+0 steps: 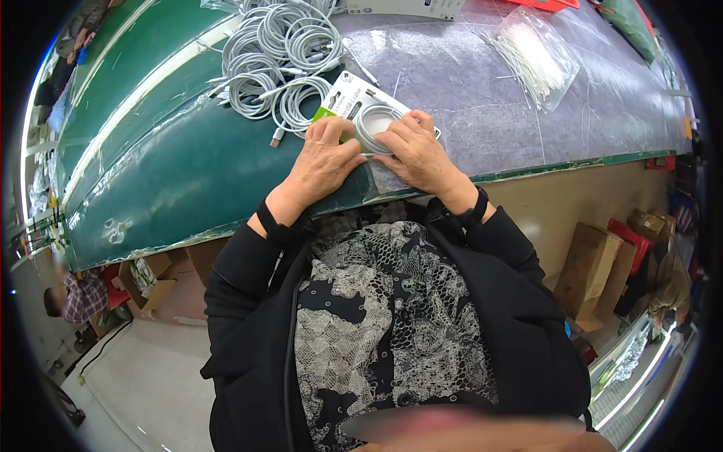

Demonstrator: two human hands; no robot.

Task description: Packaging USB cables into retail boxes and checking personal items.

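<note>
A white and green cardboard packaging card [348, 84] lies at the table's near edge, with a coiled light grey cable [359, 129] on top of it. My left hand [325, 157] is closed at the card's lower left side, its thumb and fingers pinched near the coil. My right hand [419, 154] grips the coil's right side against the card, fingers curled. The two thumbs almost meet below the coil. What lies between the left fingertips is partly hidden.
Just beyond the card is a heap of coiled grey cables [282, 45]. A clear bag of thin white ties [531, 60] lies further right. At the far edge sit a white box [407, 6] and a red tray [546, 4]. Cardboard boxes [591, 271] stand on the floor.
</note>
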